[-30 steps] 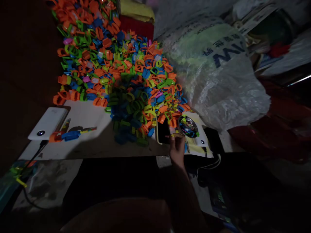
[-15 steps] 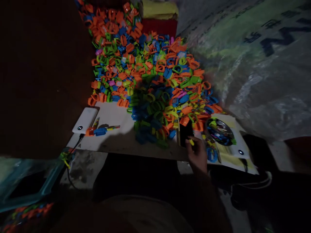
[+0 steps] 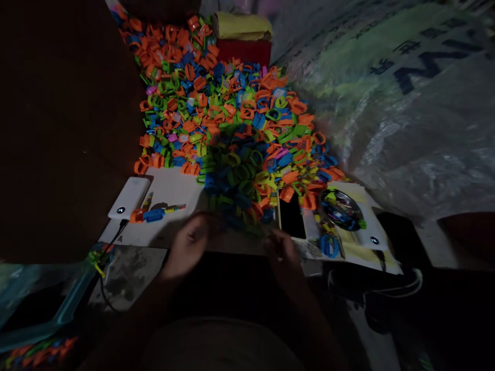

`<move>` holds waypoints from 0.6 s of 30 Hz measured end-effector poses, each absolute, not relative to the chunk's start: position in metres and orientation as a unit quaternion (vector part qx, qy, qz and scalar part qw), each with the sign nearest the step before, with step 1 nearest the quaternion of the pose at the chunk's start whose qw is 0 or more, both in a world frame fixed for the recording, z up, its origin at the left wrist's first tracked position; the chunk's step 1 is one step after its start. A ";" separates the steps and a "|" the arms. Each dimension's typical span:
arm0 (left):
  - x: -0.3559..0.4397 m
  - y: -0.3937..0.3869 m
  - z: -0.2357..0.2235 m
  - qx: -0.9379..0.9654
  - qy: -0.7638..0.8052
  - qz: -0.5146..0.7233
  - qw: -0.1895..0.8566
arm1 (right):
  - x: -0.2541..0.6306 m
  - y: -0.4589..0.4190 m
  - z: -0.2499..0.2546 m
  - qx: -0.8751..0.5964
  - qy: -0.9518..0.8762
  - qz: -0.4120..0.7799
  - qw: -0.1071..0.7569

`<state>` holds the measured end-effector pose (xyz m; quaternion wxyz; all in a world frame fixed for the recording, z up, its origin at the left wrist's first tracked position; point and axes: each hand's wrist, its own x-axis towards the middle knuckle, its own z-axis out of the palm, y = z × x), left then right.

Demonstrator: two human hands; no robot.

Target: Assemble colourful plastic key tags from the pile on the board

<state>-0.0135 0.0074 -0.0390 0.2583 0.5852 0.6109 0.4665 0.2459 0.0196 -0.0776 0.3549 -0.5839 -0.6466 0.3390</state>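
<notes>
Both of my hands are over the front edge of the white board (image 3: 174,178), in deep shadow. My left hand (image 3: 189,245) is at the lower left of the pile, its fingers dark and smeared by motion, so what they hold cannot be made out. Across from it, my right hand (image 3: 281,250) has its fingers curled together beside the phone (image 3: 292,216); whatever is in them is too dark to name. Between and beyond the hands spreads a big heap of plastic toy watches (image 3: 232,111) in orange, blue, green and yellow.
A white power bank (image 3: 129,198) lies at left near an orange watch piece and a blue watch piece (image 3: 153,215). At right, a round metal bowl (image 3: 342,210) holds small coloured parts beside another power bank (image 3: 371,234). A large plastic bag (image 3: 406,129) bulges along the right.
My left hand has come into view at the board's front edge. My right hand has moved left off the phone, and the small yellow piece in its fingers no longer shows.
</notes>
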 end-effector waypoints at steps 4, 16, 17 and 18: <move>-0.024 0.025 -0.072 0.582 0.653 0.445 0.193 | 0.237 0.005 -0.082 -0.542 -0.713 0.357 0.266; 0.003 0.026 -0.108 0.587 0.695 0.373 0.183 | 0.151 0.023 -0.092 -0.507 -0.773 0.301 0.235; 0.004 0.025 -0.107 0.587 0.683 0.381 0.210 | 0.149 0.023 -0.091 -0.496 -0.770 0.316 0.247; 0.004 0.023 -0.106 0.586 0.672 0.389 0.233 | 0.149 0.022 -0.092 -0.489 -0.763 0.334 0.259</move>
